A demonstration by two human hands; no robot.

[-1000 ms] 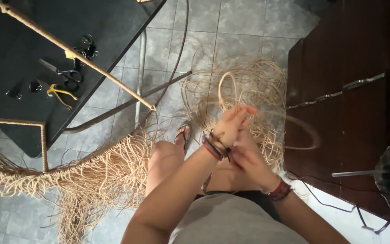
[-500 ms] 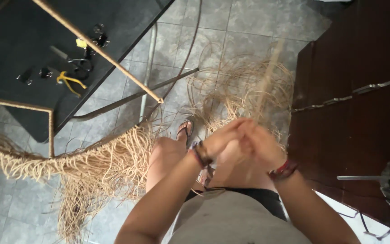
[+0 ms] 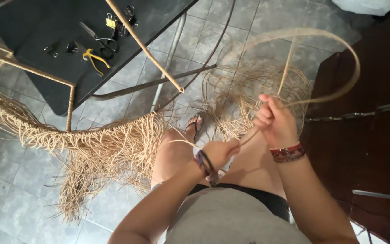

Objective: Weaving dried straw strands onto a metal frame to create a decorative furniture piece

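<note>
In the head view, the right hand (image 3: 276, 122), right of the frame's middle, is clenched around a long pale rattan strand (image 3: 339, 49); from that grip the strand rises toward the top of the frame, arcs to the right and curves back down to the fist. The left hand (image 3: 220, 153), lower and nearer the centre, pinches the same strand's lower stretch, so its long axis between the two hands runs diagonally from lower left to upper right. The right hand is nearer the free loop. Behind the hands, a loose tangle of strands (image 3: 249, 90) lies on the tiled floor (image 3: 32, 190). At left, a fringe of woven strands (image 3: 95, 149) hangs from a cane frame (image 3: 37, 72). The dark worktop (image 3: 32, 22) at upper left carries scissors (image 3: 98, 38), yellow-handled pliers (image 3: 93, 58) and binder clips (image 3: 123, 18).
</note>
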